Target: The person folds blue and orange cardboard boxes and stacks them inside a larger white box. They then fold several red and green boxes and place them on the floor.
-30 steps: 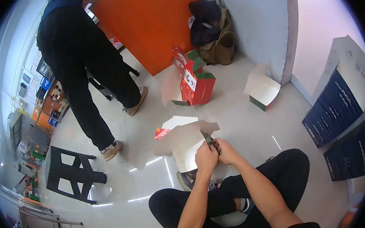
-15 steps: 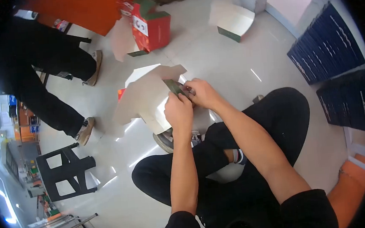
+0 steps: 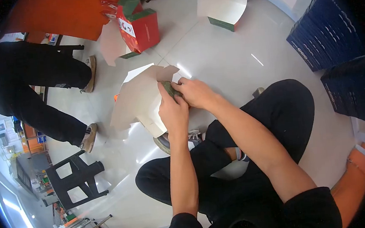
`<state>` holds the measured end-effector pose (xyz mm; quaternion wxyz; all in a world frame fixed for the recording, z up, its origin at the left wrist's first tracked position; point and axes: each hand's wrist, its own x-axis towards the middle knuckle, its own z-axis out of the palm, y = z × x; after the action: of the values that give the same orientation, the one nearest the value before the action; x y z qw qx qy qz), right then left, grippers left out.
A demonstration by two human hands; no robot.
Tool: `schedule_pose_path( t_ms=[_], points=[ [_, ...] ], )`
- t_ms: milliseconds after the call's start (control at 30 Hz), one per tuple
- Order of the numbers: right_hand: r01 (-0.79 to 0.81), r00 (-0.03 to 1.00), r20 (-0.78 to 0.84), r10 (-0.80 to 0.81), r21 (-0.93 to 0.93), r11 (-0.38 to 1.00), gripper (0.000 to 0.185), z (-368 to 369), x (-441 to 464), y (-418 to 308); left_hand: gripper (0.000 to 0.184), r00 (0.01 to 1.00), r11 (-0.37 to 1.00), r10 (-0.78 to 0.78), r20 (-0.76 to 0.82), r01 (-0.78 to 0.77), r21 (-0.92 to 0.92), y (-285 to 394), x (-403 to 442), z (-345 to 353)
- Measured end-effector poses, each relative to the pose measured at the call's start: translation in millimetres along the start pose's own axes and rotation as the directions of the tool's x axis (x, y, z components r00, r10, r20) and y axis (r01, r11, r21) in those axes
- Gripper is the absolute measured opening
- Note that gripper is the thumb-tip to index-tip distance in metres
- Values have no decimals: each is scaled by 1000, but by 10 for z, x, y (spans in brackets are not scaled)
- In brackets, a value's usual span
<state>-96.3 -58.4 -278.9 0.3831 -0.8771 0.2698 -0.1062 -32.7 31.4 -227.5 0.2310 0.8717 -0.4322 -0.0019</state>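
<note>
A partly folded cardboard box (image 3: 141,98) with a pale inside sits on the floor in front of my crossed legs. Its dark green flap (image 3: 170,88) is between my hands. My left hand (image 3: 174,110) grips the near side of this flap, with the index finger lying along it and the thumb pressed close. From the right, my right hand (image 3: 193,92) pinches the flap's other edge, its fingertips close to my left thumb. The fingers partly cover the flap, and the underside of the box is hidden.
A red and green box (image 3: 145,32) stands behind, near another open carton (image 3: 224,11). Dark blue stacks (image 3: 322,30) line the right wall. On the left are a person's legs (image 3: 46,106) and a black stool (image 3: 77,178). My shoe (image 3: 163,143) lies beneath the box.
My head view has shifted slightly, so the surroundings appear moved. The green flap looks bent and turned more toward me, and my left index finger now reaches farther along it.
</note>
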Motion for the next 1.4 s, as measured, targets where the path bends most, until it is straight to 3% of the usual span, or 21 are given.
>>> schedule_pose_path(
  t_ms=[67,133,233,367,767,967,1067,1167,1200,1233,1267,1300,1400],
  points=[
    [-16,1000,25,17,-35,999,46,-35,0,-21,60,997,998,-24,69,20,59,-14,34,15],
    [-15,997,74,25,-123,992,47,-70,-6,-43,58,997,994,49,61,-54,91,-22,60,31],
    [-19,999,23,23,-158,987,43,-59,-28,-66,57,995,992,21,95,-33,121,24,90,2],
    [15,998,-66,-25,-144,989,43,6,-12,-31,56,994,989,8,108,-24,144,57,102,-15],
    [-15,999,-35,10,-155,988,49,4,-45,-70,56,993,983,47,111,-66,174,43,102,-20],
    [-48,997,49,53,-87,995,41,-95,-52,-94,57,984,972,47,171,-84,220,-36,215,54],
    [-70,998,-2,70,6,998,32,27,-19,0,60,981,980,61,183,-93,174,-87,232,55],
    [-32,994,-102,38,51,998,24,93,73,170,62,953,999,-25,301,16,31,-126,116,-60],
    [-64,997,-41,68,79,995,19,41,91,186,63,939,962,29,342,66,-264,-229,16,-87],
    [-98,995,21,96,105,990,14,-10,88,174,65,927,838,91,364,127,-531,-228,-57,-155],
    [-71,997,0,72,96,993,15,-49,63,148,52,899,821,89,429,178,-543,-213,-114,-218],
    [-79,997,8,79,101,992,15,-42,55,162,52,894,821,84,439,187,-539,-230,-136,-230],
    [9,994,111,-6,-21,1000,17,-80,51,164,38,866,919,99,490,109,-379,-298,-104,-230]
  ],
)
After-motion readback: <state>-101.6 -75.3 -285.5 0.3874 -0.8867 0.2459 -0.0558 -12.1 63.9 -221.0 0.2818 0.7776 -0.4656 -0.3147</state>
